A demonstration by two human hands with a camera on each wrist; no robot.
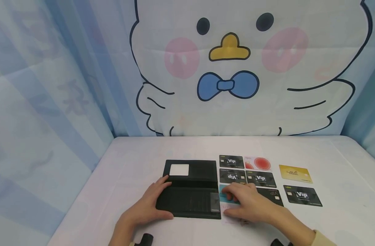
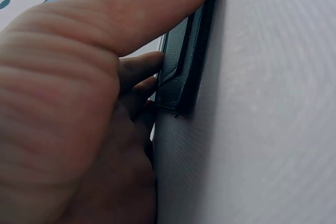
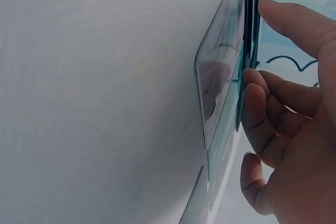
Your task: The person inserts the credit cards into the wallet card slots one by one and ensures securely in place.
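A black wallet lies unfolded flat on the table. A white square shows on its upper half and a small greyish patch at its lower right. My left hand rests along the wallet's left edge, fingertips near the fold and thumb at the lower left corner. Just right of the wallet, my right hand hovers over a teal card and a pale pink card, with bent, spread fingers. Its fingertips are close to the teal card, nothing pinched between them and the thumb. The hand partly hides both cards.
Several black Vip cards lie in rows right of the wallet, along with a pink card bearing a red circle. Farther right are a gold card and another black Vip card. A printed curtain hangs behind the table.
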